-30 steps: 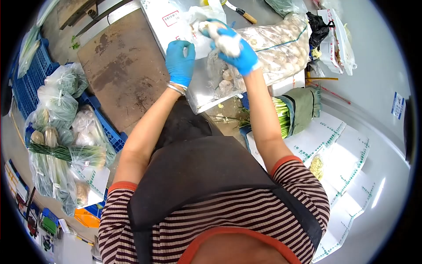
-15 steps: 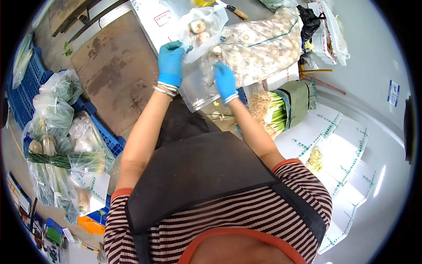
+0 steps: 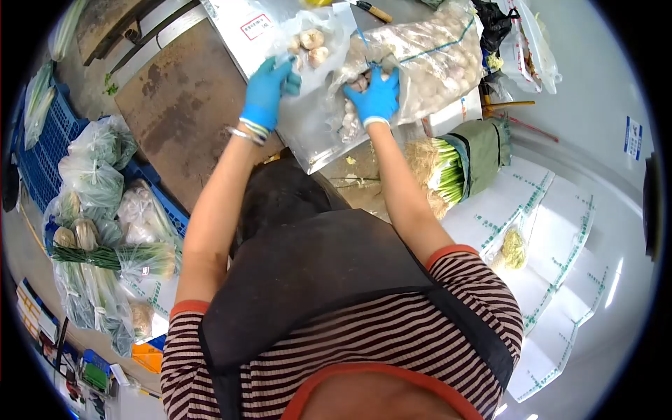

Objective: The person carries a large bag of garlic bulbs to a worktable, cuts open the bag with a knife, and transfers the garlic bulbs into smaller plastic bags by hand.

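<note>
Several garlic bulbs (image 3: 312,40) lie in a small white plastic bag (image 3: 334,49) on the metal table (image 3: 315,155). My left hand (image 3: 269,91), in a blue glove, is at the lower left edge of this bag, its fingers curled; whether they pinch the plastic is hard to tell. To the right lies a large clear bag of garlic (image 3: 437,59) with a blue strip. My right hand (image 3: 376,96), also gloved in blue, rests with fingers spread on the open end of the large bag, over some bulbs.
A knife handle (image 3: 374,11) shows at the top. Green vegetables in a wrap (image 3: 451,171) and white boxes (image 3: 553,245) stand at the right. Bagged vegetables (image 3: 91,175) sit on blue crates (image 3: 52,126) at the left. A brown board (image 3: 182,105) is left of the table.
Garlic held in my right hand a second ago has been let go, and bulbs now show in the small bag. My right hand has moved onto the large bag's open end and spread its fingers.
</note>
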Tool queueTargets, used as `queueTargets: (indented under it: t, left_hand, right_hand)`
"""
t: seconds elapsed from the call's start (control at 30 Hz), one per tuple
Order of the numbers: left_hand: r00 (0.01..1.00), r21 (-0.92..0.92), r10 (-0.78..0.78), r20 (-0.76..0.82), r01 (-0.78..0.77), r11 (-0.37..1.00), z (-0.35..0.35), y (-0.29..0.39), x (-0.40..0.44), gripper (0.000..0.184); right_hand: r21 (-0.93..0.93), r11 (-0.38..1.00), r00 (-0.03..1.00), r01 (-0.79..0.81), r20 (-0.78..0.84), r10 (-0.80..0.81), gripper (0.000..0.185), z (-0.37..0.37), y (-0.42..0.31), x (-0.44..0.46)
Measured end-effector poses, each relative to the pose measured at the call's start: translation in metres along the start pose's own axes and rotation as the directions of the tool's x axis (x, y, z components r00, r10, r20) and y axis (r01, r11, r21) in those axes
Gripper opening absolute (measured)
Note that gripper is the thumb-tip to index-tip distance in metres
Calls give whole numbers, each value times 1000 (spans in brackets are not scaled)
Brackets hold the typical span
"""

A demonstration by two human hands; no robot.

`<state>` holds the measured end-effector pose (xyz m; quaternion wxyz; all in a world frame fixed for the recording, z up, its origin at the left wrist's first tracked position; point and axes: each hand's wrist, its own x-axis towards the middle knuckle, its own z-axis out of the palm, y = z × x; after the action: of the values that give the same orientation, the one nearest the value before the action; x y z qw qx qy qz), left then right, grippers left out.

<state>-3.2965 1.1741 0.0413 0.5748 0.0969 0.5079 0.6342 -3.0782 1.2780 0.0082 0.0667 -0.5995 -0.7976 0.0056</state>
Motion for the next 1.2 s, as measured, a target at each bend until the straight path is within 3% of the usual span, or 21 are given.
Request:
queueTargets:
  t: [0.13,0.2,0.23,0.27,0.37,0.53,0.67,0.77,0.87,0.97,1.07,1.17,1.2]
  left_hand:
    - [972,-11,224,67,-223,975,11,42,23,30]
    - [953,-32,274,127,-272,962,16,59,26,32]
    - [957,4,266,111,-268,963,17,63,21,32]
    - [961,41,258,97,-262,964,18,66,14,32]
    - [968,65,232,96,-239,969,10,56,3,33]
    - [987,17,160,-2,-159,987,-18,23,-15,31]
    - [989,-62,140,-36,-142,988,-28,8,-20,31]
    - [988,-89,149,-27,-151,985,-24,13,-16,32]
    - [988,-82,154,-3,-153,985,-23,14,-16,34]
    - [993,-28,118,8,-118,993,-25,7,-19,38]
    - [997,-3,79,14,-79,997,-18,5,-26,39]
    - [995,-35,93,43,-92,995,-5,5,-30,39]
    - [993,-51,111,52,-108,993,-5,7,-28,39]
  right_hand:
    - [-231,971,992,53,127,-24,76,3,-26,-25]
    - [-165,980,988,110,125,-90,75,2,-25,-31]
    - [-131,982,985,138,124,-122,75,4,-23,-33]
    - [34,998,995,61,77,-63,71,24,-15,-20]
    - [147,963,955,224,164,-247,65,2,2,20]
    - [-39,982,959,187,224,-174,66,32,-7,1]
    - [41,993,935,114,334,-121,55,23,-8,6]
    - [180,969,910,171,349,-225,56,31,11,22]
    - [352,929,865,114,425,-267,52,11,14,25]
    - [609,776,799,-164,543,-258,54,-42,-13,32]
    - [593,805,769,33,500,-399,58,-62,-49,56]
    - [747,562,865,355,-35,-500,59,-30,-83,66]
    - [799,543,893,259,16,-449,59,-36,-83,64]
